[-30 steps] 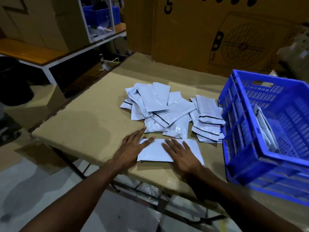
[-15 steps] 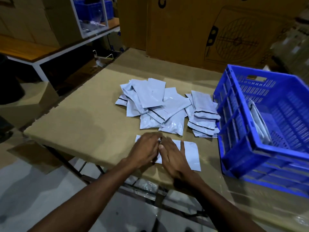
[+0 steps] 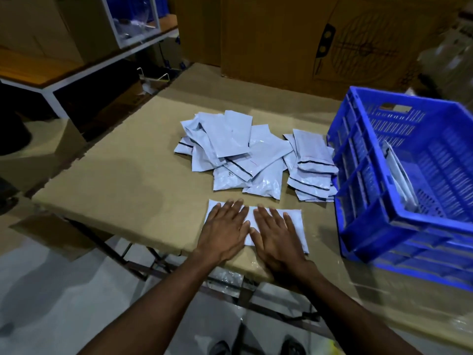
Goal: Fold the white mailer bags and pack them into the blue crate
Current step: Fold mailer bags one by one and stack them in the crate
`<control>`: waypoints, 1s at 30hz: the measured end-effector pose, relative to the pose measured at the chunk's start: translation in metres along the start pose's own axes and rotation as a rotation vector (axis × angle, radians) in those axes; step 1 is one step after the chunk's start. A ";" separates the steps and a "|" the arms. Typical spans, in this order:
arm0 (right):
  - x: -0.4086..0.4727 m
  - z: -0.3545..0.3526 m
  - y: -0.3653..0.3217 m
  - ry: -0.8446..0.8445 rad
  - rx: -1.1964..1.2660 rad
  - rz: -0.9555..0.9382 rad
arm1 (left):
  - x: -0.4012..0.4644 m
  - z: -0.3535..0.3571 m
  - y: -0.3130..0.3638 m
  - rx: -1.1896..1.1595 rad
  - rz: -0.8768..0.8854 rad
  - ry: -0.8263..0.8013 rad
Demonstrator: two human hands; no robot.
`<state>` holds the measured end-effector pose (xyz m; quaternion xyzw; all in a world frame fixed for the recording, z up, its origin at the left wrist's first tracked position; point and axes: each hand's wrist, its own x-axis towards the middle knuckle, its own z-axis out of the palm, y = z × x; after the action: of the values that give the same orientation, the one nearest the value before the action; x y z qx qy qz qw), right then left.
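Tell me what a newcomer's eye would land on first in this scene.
The bright blue crate at the table's right edge stands out most, with a few white bags leaning inside it. Next comes the loose heap of white mailer bags mid-table. Nearest the camera, the left hand and right hand press flat on one mailer bag.

Left hand point(image 3: 223, 230) and right hand point(image 3: 277, 238) lay flat, palms down, side by side, thumbs nearly touching. Fingers were straight, slightly spread. Both forearms extended forward, converging.
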<state>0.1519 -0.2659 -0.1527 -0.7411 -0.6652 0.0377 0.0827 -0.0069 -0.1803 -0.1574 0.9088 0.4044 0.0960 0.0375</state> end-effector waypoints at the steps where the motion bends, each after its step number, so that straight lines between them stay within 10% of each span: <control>1: -0.001 -0.002 0.001 -0.014 -0.012 0.017 | 0.000 -0.001 0.000 -0.004 -0.011 -0.021; 19: -0.008 -0.031 0.018 -0.206 0.041 0.182 | -0.015 -0.014 -0.026 -0.004 -0.172 -0.163; 30: 0.008 -0.007 -0.007 -0.142 0.041 -0.056 | -0.015 -0.016 -0.026 0.034 -0.177 -0.180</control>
<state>0.1472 -0.2580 -0.1445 -0.7157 -0.6891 0.1016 0.0514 -0.0390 -0.1745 -0.1474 0.8749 0.4796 0.0036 0.0664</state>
